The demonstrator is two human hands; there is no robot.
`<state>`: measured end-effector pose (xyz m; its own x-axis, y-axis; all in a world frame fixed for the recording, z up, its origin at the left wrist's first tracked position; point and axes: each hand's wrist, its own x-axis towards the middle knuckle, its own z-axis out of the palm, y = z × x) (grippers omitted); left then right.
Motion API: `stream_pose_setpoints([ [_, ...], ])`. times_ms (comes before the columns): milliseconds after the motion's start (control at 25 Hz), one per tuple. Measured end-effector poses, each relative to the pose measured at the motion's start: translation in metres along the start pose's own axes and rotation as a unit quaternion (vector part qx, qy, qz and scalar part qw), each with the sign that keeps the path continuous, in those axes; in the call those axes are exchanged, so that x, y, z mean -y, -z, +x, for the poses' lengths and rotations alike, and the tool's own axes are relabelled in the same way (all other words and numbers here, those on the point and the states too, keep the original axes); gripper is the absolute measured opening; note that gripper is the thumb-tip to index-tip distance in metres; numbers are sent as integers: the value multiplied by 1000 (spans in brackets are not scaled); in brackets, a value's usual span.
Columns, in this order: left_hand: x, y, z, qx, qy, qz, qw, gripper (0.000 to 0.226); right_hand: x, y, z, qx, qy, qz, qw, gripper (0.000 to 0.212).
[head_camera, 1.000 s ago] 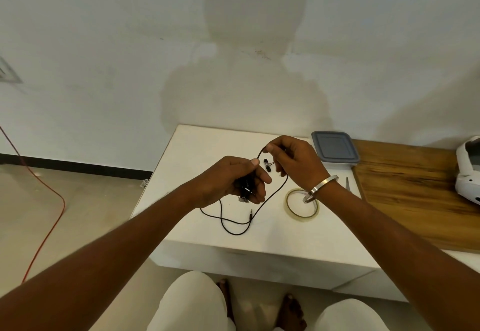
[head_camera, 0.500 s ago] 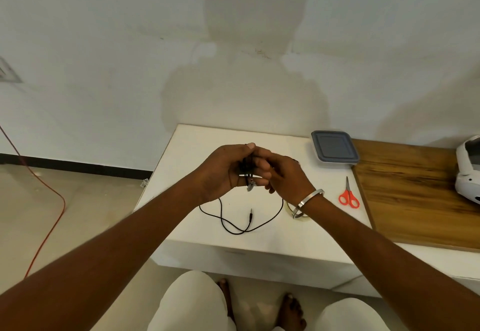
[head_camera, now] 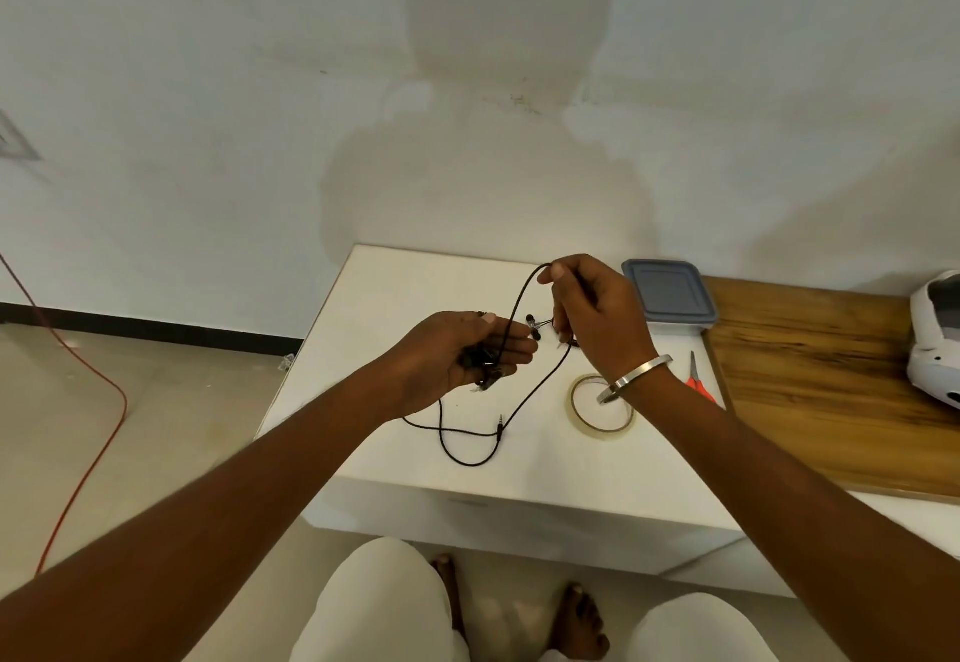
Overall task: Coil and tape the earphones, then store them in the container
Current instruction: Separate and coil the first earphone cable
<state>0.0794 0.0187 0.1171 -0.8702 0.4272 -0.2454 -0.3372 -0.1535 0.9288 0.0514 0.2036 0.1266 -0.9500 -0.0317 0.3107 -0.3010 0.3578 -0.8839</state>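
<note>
The left hand (head_camera: 457, 355) curls round a small bundle of the black earphones (head_camera: 511, 391) while the right hand (head_camera: 592, 313), raised just beside it, pinches a loop of the cord, the rest trailing below onto the white table (head_camera: 405, 292), the lidded container (head_camera: 670, 292) beyond the right hand.

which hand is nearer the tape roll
Right. The right hand is up over the table with its wrist just above the tape roll. The left hand holds the coiled cable further left, with loose cable lying between it and the roll.
</note>
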Motion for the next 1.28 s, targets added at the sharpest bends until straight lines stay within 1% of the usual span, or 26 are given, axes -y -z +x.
stream_pose_setpoints([
  [80,1,2,1,-7,6,36,999,37,4,1,0,11,26,1,1000,21],
  [200,2,-1,-1,31,13,74,997,39,2,-4,1,6,25,-25,999,19],
  [280,0,-7,-5,56,-1,61,997,39,-3,-7,3,2,1,-45,999,18],
  [360,-8,-14,-8,60,-27,19,998,36,-9,-9,1,16,-36,-58,998,18],
  [440,-16,-18,-8,58,-62,-32,996,32,-13,-13,-7,67,-64,-67,993,20],
  [520,-23,-18,-2,39,-93,-86,991,30,-13,-21,-19,143,-77,-70,984,23],
  [600,-26,-15,6,-3,-119,-121,986,28,-12,-29,-30,212,-60,-63,973,23],
  [640,-26,-12,9,-24,-133,-118,984,28,-11,-31,-34,236,-45,-58,969,23],
  [680,-26,-9,11,-44,-145,-93,984,29,-10,-33,-36,250,-33,-52,966,23],
  [800,-23,0,13,-84,-168,68,980,33,-6,-32,-37,262,-11,-48,964,22],
  [840,-21,2,14,-90,-166,98,977,34,-5,-31,-36,266,-4,-53,962,21],
  [960,-17,3,15,-99,-147,99,979,32,-4,-28,-36,280,8,-68,958,19],
  [1080,-16,1,15,-104,-133,37,985,36,-4,-26,-36,301,10,-88,950,22],
  [1160,-13,3,19,-104,-132,20,986,37,-3,-26,-38,334,8,-103,937,23],
  [1200,-11,4,21,-110,-140,39,983,37,-1,-26,-39,354,7,-107,929,23],
  [1280,-9,7,21,-119,-156,118,973,37,5,-25,-40,384,7,-96,918,20],
])
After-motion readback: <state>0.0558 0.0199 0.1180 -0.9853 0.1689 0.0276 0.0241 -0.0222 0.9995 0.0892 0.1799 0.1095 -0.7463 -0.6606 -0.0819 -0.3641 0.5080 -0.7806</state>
